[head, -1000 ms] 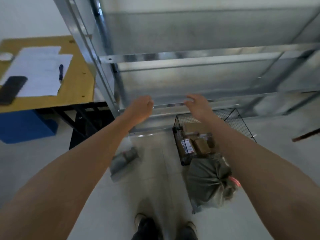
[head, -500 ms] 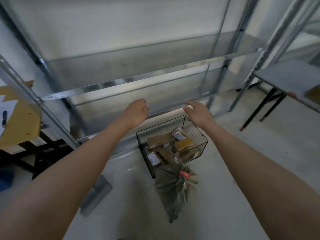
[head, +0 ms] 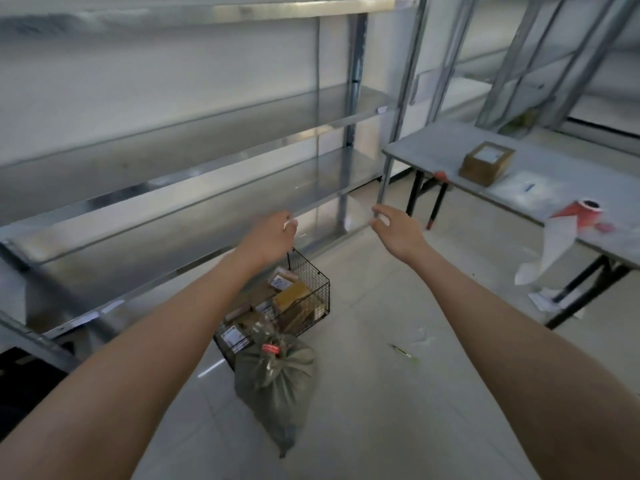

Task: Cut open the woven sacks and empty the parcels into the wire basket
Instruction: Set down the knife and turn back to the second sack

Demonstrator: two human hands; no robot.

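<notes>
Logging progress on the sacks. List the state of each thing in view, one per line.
Wire basket: upright, parcels inside.
Woven sack: tied shut at the neck, lying on the floor against the wire basket.
Left hand: raised, fingers curled; any hold hidden.
Right hand: raised, fingers spread, holding nothing.
Cardboard box: closed, on the table.

Black wire basket (head: 320,289) upright on the pale floor (head: 381,393), just in front of the lowest metal shelf (head: 156,271). Inside, a jumble of brown cardboard parcels (head: 292,295), several bearing white labels. Grey-green woven sack (head: 277,386) against the basket's near corner, bulging and uncut, neck bunched toward the basket and bound with a red tie (head: 270,348), far end tapering to a point.
</notes>
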